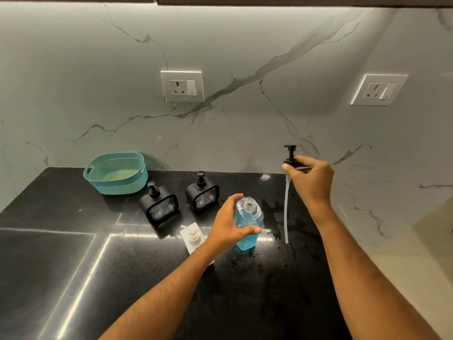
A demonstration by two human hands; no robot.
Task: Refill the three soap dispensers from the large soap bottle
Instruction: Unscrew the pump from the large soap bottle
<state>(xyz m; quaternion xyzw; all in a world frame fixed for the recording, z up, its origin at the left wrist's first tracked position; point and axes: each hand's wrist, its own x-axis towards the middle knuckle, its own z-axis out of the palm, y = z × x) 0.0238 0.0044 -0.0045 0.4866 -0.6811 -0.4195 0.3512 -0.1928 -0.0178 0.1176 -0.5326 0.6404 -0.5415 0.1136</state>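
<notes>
A clear large soap bottle (248, 223) with blue liquid stands on the black counter (73, 253), its neck uncapped. My left hand (229, 225) grips its body from the left. My right hand (310, 179) pinches the black pump head (290, 155), lifted clear of the bottle, and its long white tube (286, 212) hangs down to the right of the bottle. Two black soap dispensers (160, 204) (203, 193) stand behind, pumps on. A white dispenser (193, 238) sits just left of my left wrist, partly hidden by it.
A teal plastic basket (117, 173) stands at the back left against the marble wall. Two wall sockets (182, 86) (378, 90) sit above the counter. Wet spots mark the counter right of the bottle. The counter's right edge meets a pale surface.
</notes>
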